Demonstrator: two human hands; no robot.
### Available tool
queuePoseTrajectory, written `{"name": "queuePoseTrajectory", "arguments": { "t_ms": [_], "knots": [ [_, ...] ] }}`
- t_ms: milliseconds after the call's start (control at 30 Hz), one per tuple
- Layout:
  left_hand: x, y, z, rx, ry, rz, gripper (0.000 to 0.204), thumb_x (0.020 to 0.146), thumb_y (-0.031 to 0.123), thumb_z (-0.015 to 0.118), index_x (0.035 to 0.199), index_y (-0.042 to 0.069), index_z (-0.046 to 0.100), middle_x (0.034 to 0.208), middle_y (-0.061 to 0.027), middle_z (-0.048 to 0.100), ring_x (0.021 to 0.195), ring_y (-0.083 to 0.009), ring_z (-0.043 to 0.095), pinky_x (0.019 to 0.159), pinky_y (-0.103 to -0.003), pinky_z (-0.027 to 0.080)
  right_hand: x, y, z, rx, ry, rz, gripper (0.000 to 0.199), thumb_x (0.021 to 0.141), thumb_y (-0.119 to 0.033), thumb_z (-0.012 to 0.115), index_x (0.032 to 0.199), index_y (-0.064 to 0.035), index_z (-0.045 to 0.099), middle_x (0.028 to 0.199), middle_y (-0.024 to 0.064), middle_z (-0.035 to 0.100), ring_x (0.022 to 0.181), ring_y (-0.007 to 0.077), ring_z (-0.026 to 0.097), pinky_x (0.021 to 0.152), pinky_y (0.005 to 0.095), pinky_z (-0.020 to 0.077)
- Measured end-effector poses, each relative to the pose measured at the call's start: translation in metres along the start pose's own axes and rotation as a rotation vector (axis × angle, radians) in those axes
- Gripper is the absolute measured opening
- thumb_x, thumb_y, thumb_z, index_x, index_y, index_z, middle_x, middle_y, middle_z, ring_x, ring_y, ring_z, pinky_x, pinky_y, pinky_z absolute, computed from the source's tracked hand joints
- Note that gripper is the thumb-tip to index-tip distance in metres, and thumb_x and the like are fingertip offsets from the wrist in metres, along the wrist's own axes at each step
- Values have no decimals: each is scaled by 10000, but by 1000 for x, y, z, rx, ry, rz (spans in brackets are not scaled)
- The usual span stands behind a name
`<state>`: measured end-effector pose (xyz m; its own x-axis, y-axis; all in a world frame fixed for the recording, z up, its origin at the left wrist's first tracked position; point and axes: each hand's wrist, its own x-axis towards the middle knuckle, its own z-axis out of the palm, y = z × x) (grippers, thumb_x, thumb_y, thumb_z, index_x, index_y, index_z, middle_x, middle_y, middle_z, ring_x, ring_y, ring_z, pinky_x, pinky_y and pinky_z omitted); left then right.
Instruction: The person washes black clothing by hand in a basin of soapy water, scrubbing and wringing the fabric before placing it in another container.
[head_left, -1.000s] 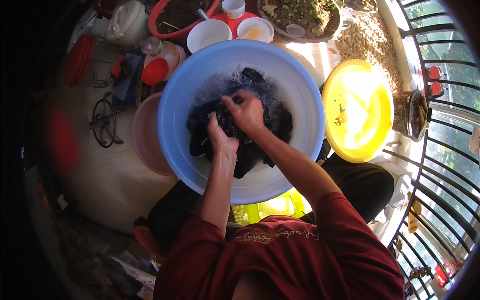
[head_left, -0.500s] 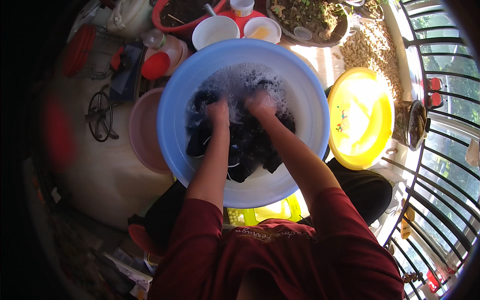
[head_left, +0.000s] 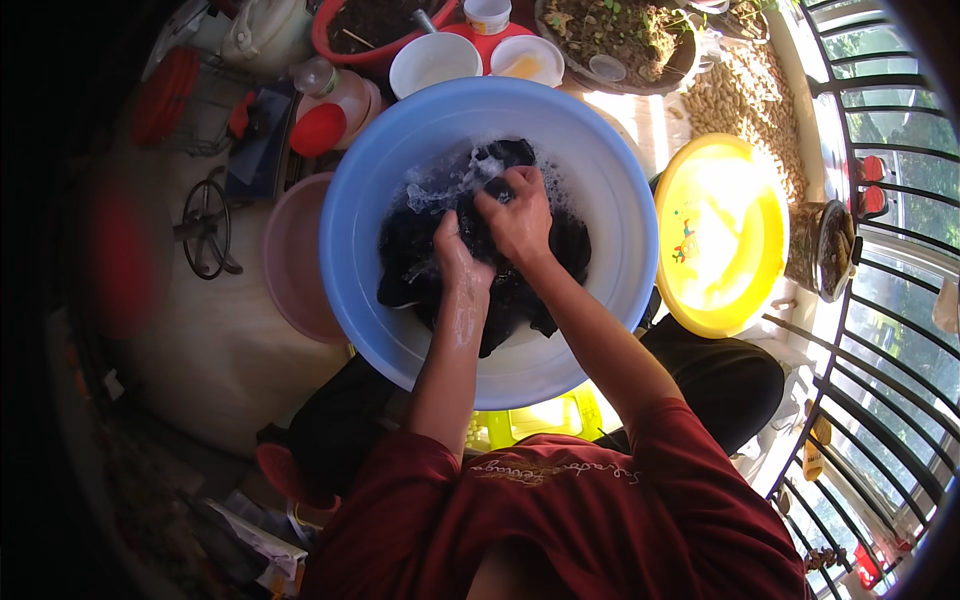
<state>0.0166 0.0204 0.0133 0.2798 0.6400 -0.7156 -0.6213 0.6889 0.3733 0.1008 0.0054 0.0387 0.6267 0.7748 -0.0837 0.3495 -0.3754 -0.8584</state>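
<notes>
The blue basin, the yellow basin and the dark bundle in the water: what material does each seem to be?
Blue basin: probably plastic, smooth and slightly glossy, with a rounded, moulded-looking rim.
Yellow basin: likely plastic too, shiny, as strong sunlight glares off it.
Dark bundle: wet fabric, judging by its limp folds; the fibre cannot be told.

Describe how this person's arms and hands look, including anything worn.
Short, dark red sleeves end near the elbows. The left forearm is bare and wet-streaked, the right forearm bare. Neither left hand nor right hand wears a glove; no watch shows.
</notes>
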Motion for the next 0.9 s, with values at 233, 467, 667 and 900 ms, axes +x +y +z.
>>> {"name": "queuePoseTrajectory", "arguments": {
  "t_ms": [233,467,667,900],
  "knots": [
    [-28,33,6,-17,1,-12,313,865,434,509,822,124,529,816,-20,551,798,-146,551,738,-311,451,-69,-41,-1,128,-146,-377,210,659,-191,748,783,-80,620,1078,99,565,1144,338,445,965,438,368],
    [-7,24,-7,-25,4,4,359,891,298,530,1088,7,604,1057,-122,639,985,-255,613,903,-381,476,23,20,14,-52,-97,66,321,808,-384,653,844,-66,617,883,117,599,803,362,588,671,449,463],
    [50,24,-26,535,138,552,304,850,249,623,938,-38,670,960,-136,678,793,-282,659,734,-396,507,7,78,27,-349,-41,-102,292,842,-376,620,976,-117,616,1011,147,588,947,364,578,736,453,486],
    [96,22,-51,1204,465,322,497,771,399,675,942,-67,643,911,-151,670,837,-295,644,766,-401,495,39,51,24,-324,-439,408,431,867,-343,596,1202,-79,538,1176,144,572,1026,332,579,872,411,478]
  ]
}}
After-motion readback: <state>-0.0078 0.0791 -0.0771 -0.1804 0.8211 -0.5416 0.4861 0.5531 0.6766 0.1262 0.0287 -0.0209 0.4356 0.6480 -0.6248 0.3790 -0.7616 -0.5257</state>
